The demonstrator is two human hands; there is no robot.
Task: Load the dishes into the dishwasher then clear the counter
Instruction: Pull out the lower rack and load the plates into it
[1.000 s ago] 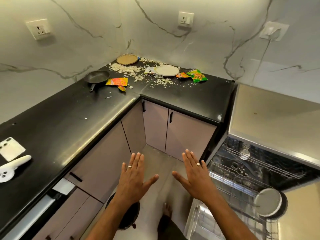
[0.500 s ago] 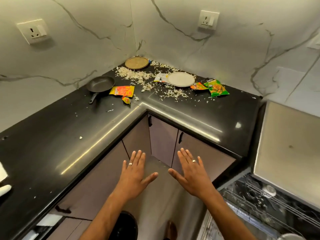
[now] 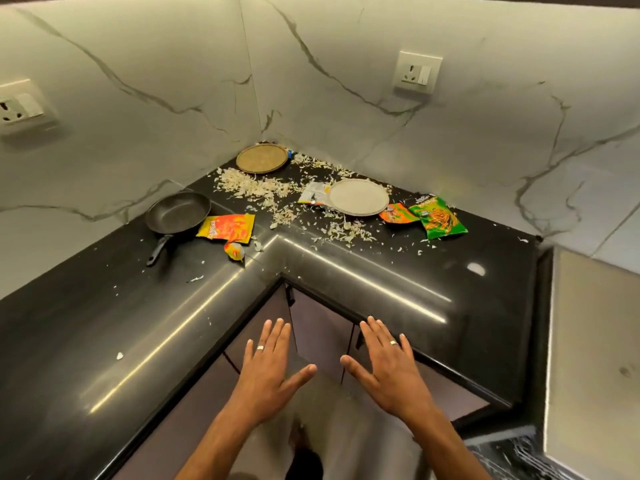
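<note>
Two bare stretches of glossy black L-shaped table (image 3: 104, 341) flank the cluttered back corner: black frying pan (image 3: 177, 213), white round plate (image 3: 358, 197), brown round plate (image 3: 262, 158). Left hand (image 3: 268, 375), right hand (image 3: 388, 367) hover off its inner edge, fingers spread, empty.

1. White marble-look wall panels (image 3: 346, 64) with grey veins are meeting in a corner behind the L-shaped black countertop (image 3: 104, 323).
2. A switched socket (image 3: 418, 72) is sitting on the wall above the countertop's right arm; another socket (image 3: 20, 107) is showing at far left.
3. Mauve cabinet doors (image 3: 318, 337) are standing below the countertop.
4. Strips of light are gleaming along the countertop's edge.
</note>
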